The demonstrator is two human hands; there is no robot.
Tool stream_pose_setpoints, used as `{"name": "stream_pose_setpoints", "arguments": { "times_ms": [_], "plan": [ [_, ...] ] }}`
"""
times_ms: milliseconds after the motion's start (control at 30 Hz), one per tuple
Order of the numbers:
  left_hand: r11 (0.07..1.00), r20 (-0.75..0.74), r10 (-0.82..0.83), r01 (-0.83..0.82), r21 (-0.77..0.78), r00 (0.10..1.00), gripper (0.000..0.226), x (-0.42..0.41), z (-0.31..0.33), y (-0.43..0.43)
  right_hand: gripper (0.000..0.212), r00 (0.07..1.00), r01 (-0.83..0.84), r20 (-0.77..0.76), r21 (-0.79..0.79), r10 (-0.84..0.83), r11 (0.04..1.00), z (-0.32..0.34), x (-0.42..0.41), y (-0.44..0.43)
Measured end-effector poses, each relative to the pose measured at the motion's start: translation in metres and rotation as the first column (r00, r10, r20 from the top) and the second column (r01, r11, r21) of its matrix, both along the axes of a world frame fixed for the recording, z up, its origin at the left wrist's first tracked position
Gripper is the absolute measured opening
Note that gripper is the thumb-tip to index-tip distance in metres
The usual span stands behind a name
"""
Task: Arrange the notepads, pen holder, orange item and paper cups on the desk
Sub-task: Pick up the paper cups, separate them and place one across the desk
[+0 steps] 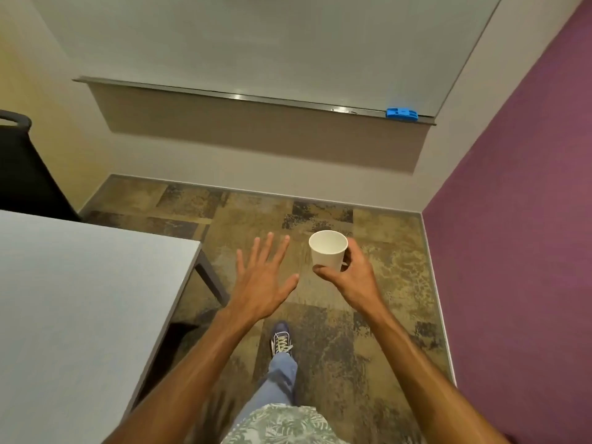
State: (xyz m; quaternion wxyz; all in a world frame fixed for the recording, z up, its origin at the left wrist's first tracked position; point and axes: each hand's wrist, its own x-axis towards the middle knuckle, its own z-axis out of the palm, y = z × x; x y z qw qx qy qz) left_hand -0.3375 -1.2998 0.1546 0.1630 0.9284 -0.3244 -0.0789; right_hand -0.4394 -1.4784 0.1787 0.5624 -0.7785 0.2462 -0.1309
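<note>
A white paper cup [327, 249] is upright in the air over the carpet, and my right hand [350, 277] is shut around its lower side. My left hand [261, 280] hovers just left of the cup with its fingers spread and nothing in it. Both hands are to the right of the desk [80, 299], off its corner. The part of the pale grey desk top that shows is bare. No notepads, pen holder or orange item are in view.
A black chair [22, 168] stands behind the desk at the far left. A whiteboard [256, 43] with a blue eraser [402, 114] on its ledge hangs on the wall ahead. A purple wall [519, 219] closes the right side. My leg and shoe [281, 342] stand on patterned carpet.
</note>
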Motion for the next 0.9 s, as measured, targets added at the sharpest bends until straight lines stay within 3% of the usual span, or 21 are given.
{"name": "stream_pose_setpoints", "arguments": {
  "times_ms": [267, 567, 900],
  "plan": [
    [0.979, -0.088, 0.183, -0.189, -0.071, 0.979, 0.075, 0.154, 0.006, -0.028, 0.065, 0.989, -0.149, -0.026, -0.031, 0.148, 0.988, 0.006, 0.179, -0.045],
    [0.925, -0.077, 0.365, -0.37, -0.085, 0.928, 0.07, 0.286, 0.025, -0.02, 0.064, 0.944, -0.33, -0.004, -0.039, 0.33, 0.943, 0.016, 0.351, -0.056],
    [0.756, -0.075, 0.645, -0.65, -0.08, 0.76, 0.071, 0.413, 0.011, -0.006, 0.064, 0.797, -0.603, 0.007, -0.015, 0.603, 0.797, -0.001, 0.549, -0.05]
  ]
}}
